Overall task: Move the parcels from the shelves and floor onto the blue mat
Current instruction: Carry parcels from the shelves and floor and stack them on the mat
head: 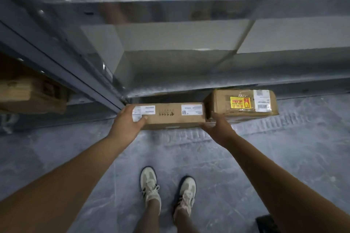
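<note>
Grey metal shelving (170, 11) above scuffed grey concrete floor (75, 157).

Storeroom or parcel warehouse, by every sign. Grey metal shelving (170, 11) in tiers, steel beams and uprights, filling the far half of the view. Bare grey concrete floor (75, 147), scuffed and marked with pale tread prints. Brown cardboard parcels with printed shipping labels: a long carton (170, 117) and a taped box with a yellow sticker (240, 104) on the floor just beside the lowest shelf, another carton (28, 92) on a shelf at far left. Dim, flat lighting.
</note>
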### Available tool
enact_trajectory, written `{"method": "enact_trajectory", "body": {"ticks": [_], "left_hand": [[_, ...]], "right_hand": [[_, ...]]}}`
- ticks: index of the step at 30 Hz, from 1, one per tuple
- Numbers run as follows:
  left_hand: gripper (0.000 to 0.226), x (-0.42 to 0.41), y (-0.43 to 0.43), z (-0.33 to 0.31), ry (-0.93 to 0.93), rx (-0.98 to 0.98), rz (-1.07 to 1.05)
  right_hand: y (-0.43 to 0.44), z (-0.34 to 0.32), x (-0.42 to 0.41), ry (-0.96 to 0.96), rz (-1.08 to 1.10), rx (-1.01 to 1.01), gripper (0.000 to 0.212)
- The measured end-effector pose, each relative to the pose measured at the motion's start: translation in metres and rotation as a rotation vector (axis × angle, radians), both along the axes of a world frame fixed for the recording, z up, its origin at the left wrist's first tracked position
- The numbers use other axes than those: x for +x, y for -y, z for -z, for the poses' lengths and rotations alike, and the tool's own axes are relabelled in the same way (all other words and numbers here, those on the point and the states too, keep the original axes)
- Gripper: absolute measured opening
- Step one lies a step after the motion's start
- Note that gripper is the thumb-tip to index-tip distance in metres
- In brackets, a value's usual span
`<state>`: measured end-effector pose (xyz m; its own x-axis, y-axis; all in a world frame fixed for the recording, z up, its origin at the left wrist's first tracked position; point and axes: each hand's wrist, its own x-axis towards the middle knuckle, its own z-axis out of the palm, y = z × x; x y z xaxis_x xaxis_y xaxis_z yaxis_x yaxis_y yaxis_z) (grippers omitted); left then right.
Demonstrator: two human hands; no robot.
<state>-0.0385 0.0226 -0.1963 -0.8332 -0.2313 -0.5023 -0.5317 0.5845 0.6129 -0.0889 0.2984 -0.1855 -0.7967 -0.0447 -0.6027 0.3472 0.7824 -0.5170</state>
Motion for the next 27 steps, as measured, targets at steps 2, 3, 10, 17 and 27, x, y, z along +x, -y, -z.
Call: {"method": "enact_trajectory", "body": {"ticks": [2,3,10,17,27], "left_hand": [[0.044,0.000,0.007,0.038,0.014,0.016,-0.023],[0.045,0.000,0.011,0.055,0.025,0.009,-0.032],[0.058,-0.007,0.023,0.151,0.132,-0.055,-0.187],[0.078,-0.029,0.031,0.197,0.004,-0.182,-0.335],[0.100,-0.001,0.033,0.225,0.110,-0.020,-0.643]], "right_hand": [[0.001,0.037,-0.006,-0.015,-0.053,-0.012,0.053],[0.003,0.053,-0.008,-0.005,-0.078,-0.022,0.053],[0.020,0.152,-0.028,0.076,0.070,0.068,0.081],[0.040,0.205,-0.040,-0.045,0.287,0.265,0.106],[0.047,0.232,-0.036,-0.117,0.575,0.307,0.107]]}}
